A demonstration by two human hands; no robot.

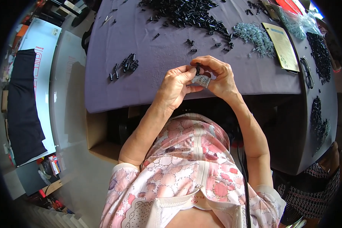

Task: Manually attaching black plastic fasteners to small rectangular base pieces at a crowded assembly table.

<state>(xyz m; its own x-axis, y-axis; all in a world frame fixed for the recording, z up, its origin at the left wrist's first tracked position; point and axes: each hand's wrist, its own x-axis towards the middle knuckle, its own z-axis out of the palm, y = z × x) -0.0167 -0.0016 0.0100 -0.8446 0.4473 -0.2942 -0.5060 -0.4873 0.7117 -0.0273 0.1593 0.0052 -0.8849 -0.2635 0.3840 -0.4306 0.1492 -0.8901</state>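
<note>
Above the near edge of the purple-covered table, my two hands meet. Both are closed, with the fingertips pressed together around a small black cylindrical piece (198, 70). My left hand (172, 86) pinches it from the left with thumb and finger. My right hand (221, 78) curls over it from the right. Just below the black piece, a small pale grey speckled patch (201, 80) sits between the hands, partly covered by fingers; its material cannot be made out. To the left on the cloth lies a small group of black cylindrical pieces (130, 64).
A large heap of black pieces (186, 13) covers the far middle of the table (155, 81). Right of it are a pile of clear small parts (254, 37), a yellowish envelope (280, 46) and eyeglasses (307, 72). An open cardboard box (98, 146) stands below the table.
</note>
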